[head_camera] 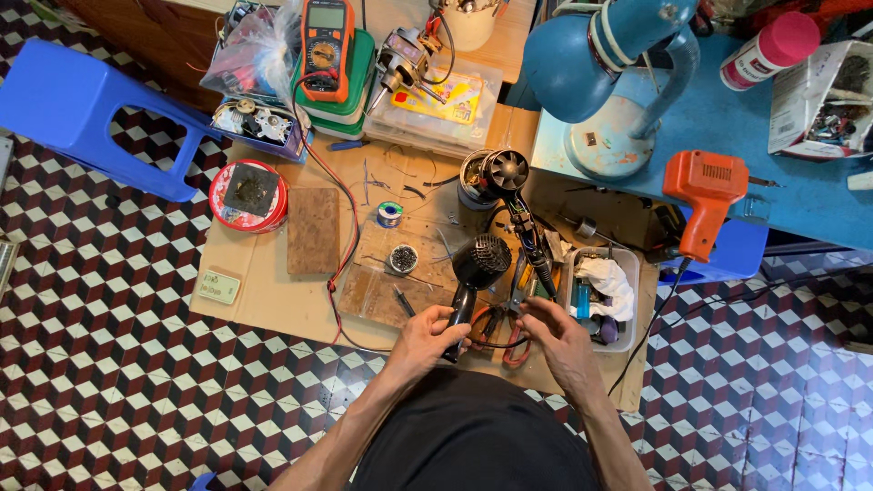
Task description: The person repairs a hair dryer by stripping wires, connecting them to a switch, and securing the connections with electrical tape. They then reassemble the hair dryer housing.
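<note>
Checkered tile floor (109, 364), low cardboard-topped counter (264, 300) cluttered with blue lamp (582, 55), orange multimeter (327, 45), red tin (248, 195); left hand (423, 338) grip closed around black hair dryer (473, 277) at counter's near edge, right hand (555, 336) grip pinching its wiring (532, 250).

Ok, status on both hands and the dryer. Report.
Left hand gripping black hair dryer by its handle. Right hand on its wires. Pliers alongside.
</note>
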